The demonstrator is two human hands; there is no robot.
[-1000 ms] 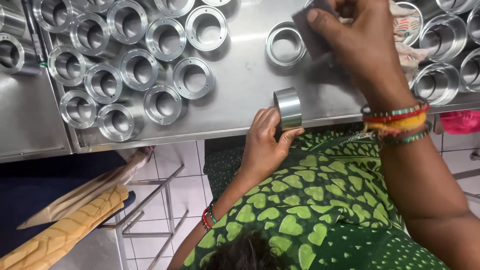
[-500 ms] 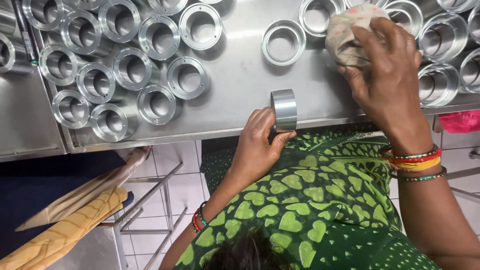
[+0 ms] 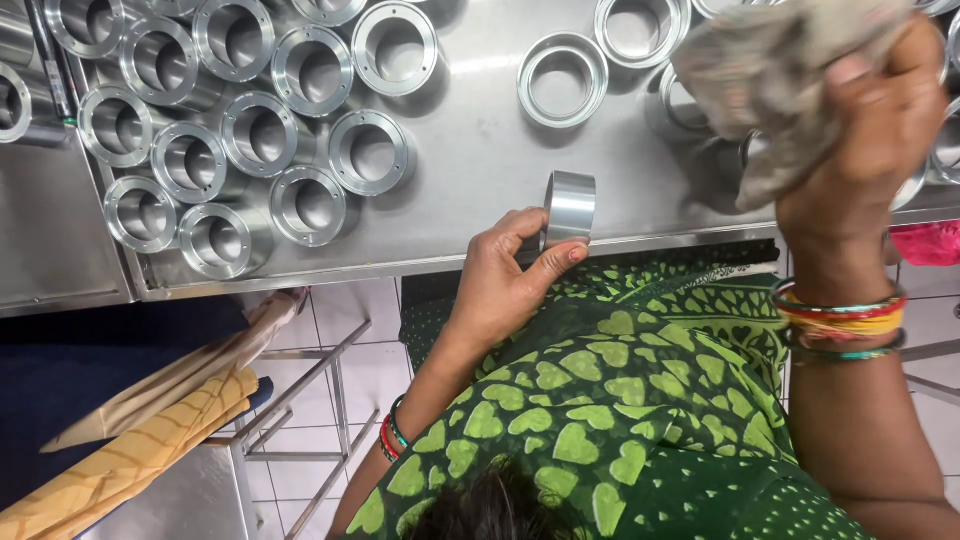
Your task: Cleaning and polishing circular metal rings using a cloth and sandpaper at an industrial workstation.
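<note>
My left hand (image 3: 508,275) grips a shiny steel ring (image 3: 569,209) on its edge at the front rim of the steel table (image 3: 470,170), thumb and fingers wrapped around it. Raised above the right side of the table, my right hand (image 3: 868,130) clutches a crumpled grey cloth (image 3: 775,75). The cloth hides part of the rings beneath it. Coloured bangles sit on both wrists.
Several machined steel rings (image 3: 250,130) stand clustered on the left of the table, and more rings (image 3: 563,82) lie along the back and right. A stool frame (image 3: 320,400) and a folded patterned cloth (image 3: 130,440) sit below on the tiled floor. Something pink (image 3: 925,243) lies at the right edge.
My right hand has pulled back from the far rings toward me and to the right, carrying the cloth. The left hand has kept its hold on the upright ring.
</note>
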